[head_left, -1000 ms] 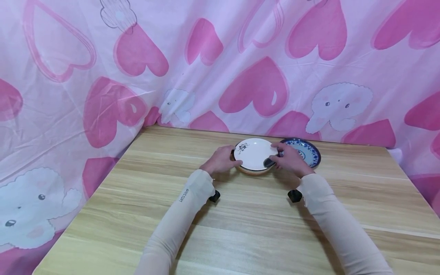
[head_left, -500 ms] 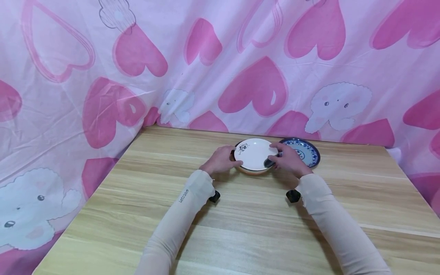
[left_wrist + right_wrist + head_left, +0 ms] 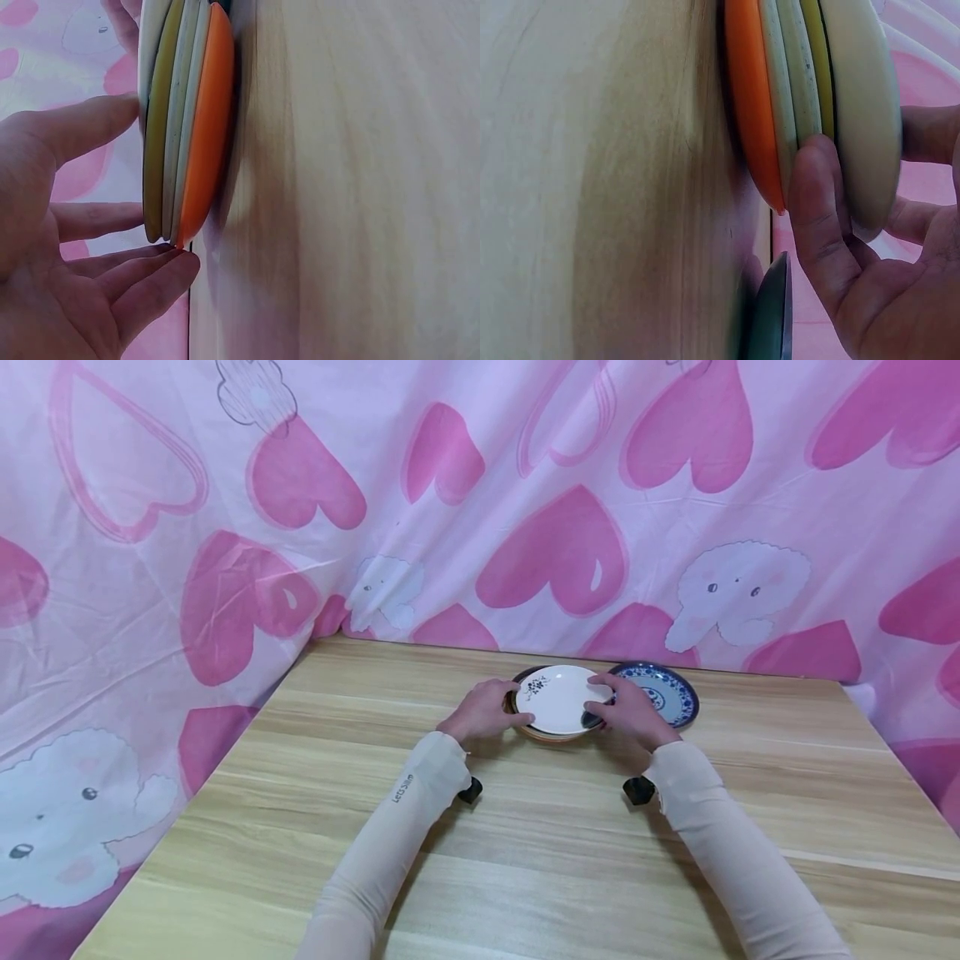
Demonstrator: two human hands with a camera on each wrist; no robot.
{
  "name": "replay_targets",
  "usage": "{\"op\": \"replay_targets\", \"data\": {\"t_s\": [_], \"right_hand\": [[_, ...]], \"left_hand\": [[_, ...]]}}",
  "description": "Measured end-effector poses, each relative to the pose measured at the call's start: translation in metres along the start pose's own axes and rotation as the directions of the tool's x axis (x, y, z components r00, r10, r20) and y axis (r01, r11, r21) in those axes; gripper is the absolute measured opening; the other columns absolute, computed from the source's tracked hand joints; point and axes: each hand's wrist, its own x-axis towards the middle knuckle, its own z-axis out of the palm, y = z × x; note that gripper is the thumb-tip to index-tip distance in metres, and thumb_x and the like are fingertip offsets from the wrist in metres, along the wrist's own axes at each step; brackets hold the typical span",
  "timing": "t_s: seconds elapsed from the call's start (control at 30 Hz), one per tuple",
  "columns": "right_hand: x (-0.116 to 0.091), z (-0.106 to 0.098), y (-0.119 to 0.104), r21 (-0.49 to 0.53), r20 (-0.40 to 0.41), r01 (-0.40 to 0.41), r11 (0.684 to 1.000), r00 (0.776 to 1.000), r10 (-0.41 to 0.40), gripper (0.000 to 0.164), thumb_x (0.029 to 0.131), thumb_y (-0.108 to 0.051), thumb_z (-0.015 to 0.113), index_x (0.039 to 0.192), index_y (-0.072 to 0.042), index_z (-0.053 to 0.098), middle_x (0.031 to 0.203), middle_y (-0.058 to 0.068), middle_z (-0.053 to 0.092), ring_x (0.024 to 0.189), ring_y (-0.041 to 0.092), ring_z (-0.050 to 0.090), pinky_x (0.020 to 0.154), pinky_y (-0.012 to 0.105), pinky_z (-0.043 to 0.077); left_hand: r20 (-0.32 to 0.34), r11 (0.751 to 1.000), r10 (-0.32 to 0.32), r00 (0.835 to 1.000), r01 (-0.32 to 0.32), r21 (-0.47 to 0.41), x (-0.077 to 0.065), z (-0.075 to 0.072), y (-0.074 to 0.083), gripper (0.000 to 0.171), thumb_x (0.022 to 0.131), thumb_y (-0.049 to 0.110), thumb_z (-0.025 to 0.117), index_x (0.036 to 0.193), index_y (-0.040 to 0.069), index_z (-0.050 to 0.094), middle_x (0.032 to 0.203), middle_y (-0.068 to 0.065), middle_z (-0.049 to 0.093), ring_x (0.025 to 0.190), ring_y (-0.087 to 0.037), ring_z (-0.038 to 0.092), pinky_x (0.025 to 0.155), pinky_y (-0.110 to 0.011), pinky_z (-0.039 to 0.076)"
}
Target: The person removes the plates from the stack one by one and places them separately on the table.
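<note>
A white plate (image 3: 558,702) with a dark flower print lies on top of a stack of plates, shifted slightly right so a dark rim shows at the left. Below it, an olive plate (image 3: 161,142), pale plates (image 3: 795,67) and an orange plate (image 3: 206,135) at the bottom appear edge-on in the wrist views. My left hand (image 3: 483,710) is at the stack's left side, its thumb against the white plate and its fingertips along the lower rims. My right hand (image 3: 633,706) pinches the white plate's right edge, with fingers tucked beneath it.
A blue-and-white patterned plate (image 3: 675,697) lies just right of the stack, partly behind my right hand. The wooden table (image 3: 525,860) ends at a pink heart-printed cloth (image 3: 555,543) at the back and left.
The white plate has slid slightly to the right on the stack, baring more of the dark rim below at the left. Both hands keep nearly the same place.
</note>
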Motion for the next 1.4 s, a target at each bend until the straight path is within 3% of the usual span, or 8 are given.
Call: {"op": "replay_targets", "data": {"t_s": [0.27,0.43,0.6,0.67,0.8,0.97,1.17,1.4], "right_hand": [[0.002,0.002,0.000,0.053,-0.007,-0.046,0.998,0.999,0.046,0.060,0.099,-0.020,0.059,0.152,-0.003,0.038,0.151,0.026,0.040,0.069,0.015,0.061,0.063,0.025,0.055],[0.001,0.002,0.001,0.056,-0.013,-0.046,0.997,0.999,0.047,0.061,0.098,-0.021,0.060,0.152,-0.003,0.037,0.145,0.027,0.043,0.064,0.015,0.059,0.059,0.028,0.054],[0.000,0.004,0.001,0.046,-0.027,-0.051,0.998,0.998,0.052,0.061,0.097,-0.021,0.061,0.152,-0.004,0.038,0.152,0.027,0.039,0.093,0.025,0.064,0.075,0.034,0.059],[0.000,0.004,0.002,0.042,-0.035,-0.051,0.998,0.998,0.053,0.061,0.097,-0.020,0.061,0.151,-0.003,0.040,0.155,0.027,0.037,0.115,0.033,0.058,0.093,0.043,0.057],[0.000,0.005,0.004,0.050,-0.047,-0.047,0.998,0.998,0.049,0.059,0.096,-0.017,0.062,0.149,-0.002,0.043,0.157,0.027,0.036,0.136,0.040,0.044,0.104,0.045,0.051],[0.000,0.006,0.009,0.135,-0.050,-0.044,0.990,0.997,0.051,0.057,0.095,-0.010,0.063,0.148,0.000,0.045,0.155,0.028,0.037,0.109,0.030,0.061,0.071,0.024,0.060],[0.000,0.005,0.012,0.183,-0.049,-0.064,0.981,0.996,0.074,0.056,0.095,-0.007,0.063,0.148,-0.002,0.046,0.155,0.028,0.039,0.078,0.008,0.063,0.068,0.023,0.060],[-0.002,0.003,0.011,0.167,-0.050,-0.066,0.984,0.996,0.075,0.057,0.095,-0.009,0.064,0.149,-0.003,0.046,0.156,0.027,0.038,0.091,0.016,0.065,0.071,0.021,0.058]], "left_hand": [[0.050,0.999,-0.044,0.998,0.044,-0.007,-0.002,-0.001,0.003,0.068,0.093,0.044,0.069,0.150,0.014,0.047,0.151,-0.012,0.053,0.140,-0.028,0.048,0.119,-0.042,0.039],[0.060,0.999,-0.042,0.997,0.043,-0.013,-0.003,-0.002,0.003,0.069,0.094,0.044,0.068,0.152,0.014,0.044,0.153,-0.014,0.050,0.124,-0.025,0.053,0.115,-0.041,0.043],[0.063,0.999,-0.042,0.997,0.043,-0.029,-0.003,-0.002,0.004,0.069,0.094,0.044,0.068,0.152,0.016,0.045,0.150,-0.013,0.053,0.114,-0.024,0.054,0.108,-0.039,0.046],[0.066,0.998,-0.043,0.997,0.045,-0.033,-0.002,-0.002,0.005,0.068,0.094,0.044,0.069,0.152,0.017,0.045,0.149,-0.013,0.054,0.113,-0.024,0.054,0.105,-0.038,0.046],[0.067,0.998,-0.044,0.997,0.046,-0.039,-0.002,-0.002,0.004,0.068,0.093,0.044,0.069,0.151,0.018,0.045,0.151,-0.012,0.052,0.117,-0.024,0.052,0.109,-0.039,0.045],[0.051,0.997,-0.042,0.998,0.045,-0.055,-0.001,0.000,0.000,0.068,0.092,0.045,0.071,0.149,0.016,0.049,0.148,-0.010,0.056,0.132,-0.024,0.053,0.116,-0.041,0.043],[0.054,0.997,-0.043,0.998,0.046,-0.068,-0.001,0.002,-0.004,0.070,0.089,0.047,0.073,0.147,0.013,0.052,0.144,-0.010,0.060,0.135,-0.027,0.053,0.115,-0.042,0.044],[0.049,0.996,-0.043,0.998,0.046,-0.077,-0.002,0.002,-0.004,0.074,0.088,0.046,0.074,0.149,0.011,0.049,0.146,-0.011,0.058,0.136,-0.027,0.053,0.116,-0.041,0.043]]}}
